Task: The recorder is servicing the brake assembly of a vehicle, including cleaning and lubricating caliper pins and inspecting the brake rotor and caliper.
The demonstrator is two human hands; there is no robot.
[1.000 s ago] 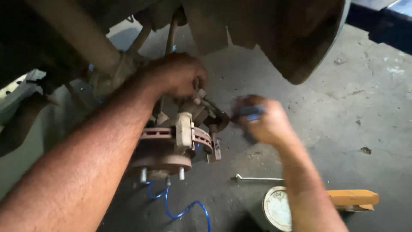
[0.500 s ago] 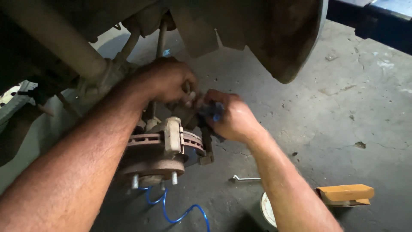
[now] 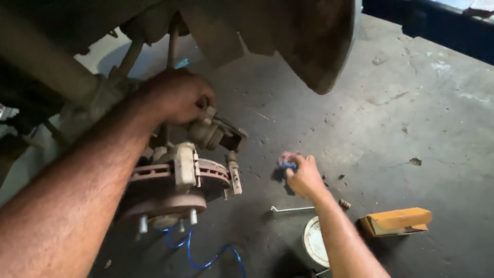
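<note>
Left hand was up on the brake caliper, fingers curled tight around its top end, a chunky cast-metal lump, dull grey-brown and grimy. The caliper hung tilted just above the rusty brake disc, a flat round rotor with a vented edge, wheel studs poking out of the hub below. Right hand was down by the concrete floor, at about four o'clock from the caliper and well apart from it, fingers closed on a small blue and pink tool whose shape I could not make out. A thin metal rod lay just below that hand. A coiled blue hose snaked under the hub, with a yellow cardboard box and a round white lid near the forearm.
</note>
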